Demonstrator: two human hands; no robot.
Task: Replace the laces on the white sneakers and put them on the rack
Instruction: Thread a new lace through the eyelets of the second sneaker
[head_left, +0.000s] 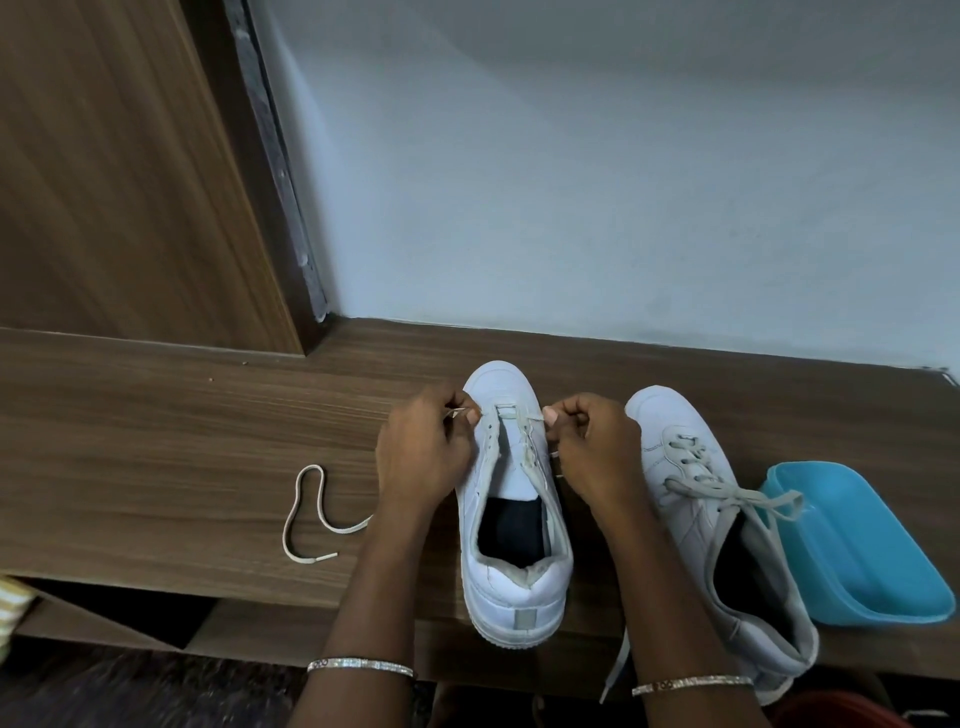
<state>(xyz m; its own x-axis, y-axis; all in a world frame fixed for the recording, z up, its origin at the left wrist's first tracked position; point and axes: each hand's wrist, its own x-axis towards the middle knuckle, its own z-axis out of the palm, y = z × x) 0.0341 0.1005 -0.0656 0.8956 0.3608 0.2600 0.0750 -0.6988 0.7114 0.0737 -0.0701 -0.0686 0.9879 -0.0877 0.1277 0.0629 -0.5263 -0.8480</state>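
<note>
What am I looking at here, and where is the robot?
There is no robot. A person wears a camera on the head, and it looks down at their own two hands. The left hand and the right hand each pinch the lace at the front holes of a white sneaker, which stands on a wooden shelf. A second sneaker, already laced and tied, stands to its right, beside a blue tray. A loose stretch of lace trails on the wood to the left.
</note>
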